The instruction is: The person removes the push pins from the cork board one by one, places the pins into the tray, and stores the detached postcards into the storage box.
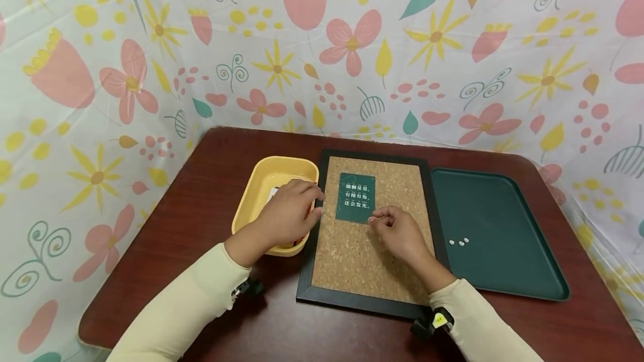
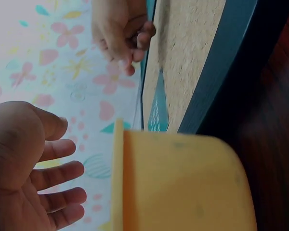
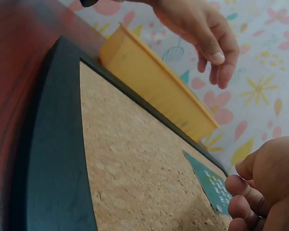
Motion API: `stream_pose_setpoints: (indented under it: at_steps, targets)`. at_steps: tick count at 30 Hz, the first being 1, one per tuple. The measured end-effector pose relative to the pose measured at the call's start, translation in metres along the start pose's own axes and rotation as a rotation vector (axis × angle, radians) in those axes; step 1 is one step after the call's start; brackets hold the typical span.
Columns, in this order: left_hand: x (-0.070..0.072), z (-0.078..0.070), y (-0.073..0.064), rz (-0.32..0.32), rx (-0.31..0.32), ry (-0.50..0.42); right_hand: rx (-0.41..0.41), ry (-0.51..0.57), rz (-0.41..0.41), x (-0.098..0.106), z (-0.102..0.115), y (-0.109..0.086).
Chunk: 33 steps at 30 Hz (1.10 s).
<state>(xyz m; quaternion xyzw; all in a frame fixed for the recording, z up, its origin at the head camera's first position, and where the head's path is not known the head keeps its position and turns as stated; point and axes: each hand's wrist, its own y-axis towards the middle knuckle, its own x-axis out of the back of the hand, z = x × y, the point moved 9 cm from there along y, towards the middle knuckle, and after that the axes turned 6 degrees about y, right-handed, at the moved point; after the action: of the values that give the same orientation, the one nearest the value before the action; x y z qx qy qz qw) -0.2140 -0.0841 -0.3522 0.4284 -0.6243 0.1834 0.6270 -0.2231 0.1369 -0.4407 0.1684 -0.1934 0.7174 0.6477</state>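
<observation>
A dark green card (image 1: 355, 197) with white lettering lies on the upper part of a cork board (image 1: 342, 261) framed in black. My right hand (image 1: 399, 233) is over the board beside the card's lower right corner, fingers curled and thumb near the index finger. I cannot tell whether anything tiny sits between those tips. A small white dot (image 3: 219, 208) shows at that corner in the right wrist view. The left hand (image 1: 287, 214) hovers over the right side of a yellow bin (image 1: 245, 205), fingers loosely bent and holding nothing, as the left wrist view shows.
A dark green tray (image 1: 493, 211) stands right of the board, with three small white pins (image 1: 461, 243) near its left side. Something white (image 1: 273, 193) lies inside the yellow bin, partly hidden by the left hand. Flowered cloth hangs behind the brown table (image 1: 201, 194).
</observation>
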Motion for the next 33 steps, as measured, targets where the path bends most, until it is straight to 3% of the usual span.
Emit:
stream_pose_setpoints:
  at_steps: [11, 19, 33]
  targets:
    - [-0.019, -0.031, 0.014, 0.076, -0.116, 0.081, 0.008, -0.149, -0.019, 0.001, -0.003, 0.003]
    - [-0.037, -0.045, 0.019, 0.185, -0.147, 0.141, 0.016, -0.244, -0.021, 0.004, -0.004, 0.006]
    - [-0.061, -0.054, 0.022, 0.283, -0.163, 0.196, 0.069, -0.407, -0.025, 0.003, -0.002, 0.01]
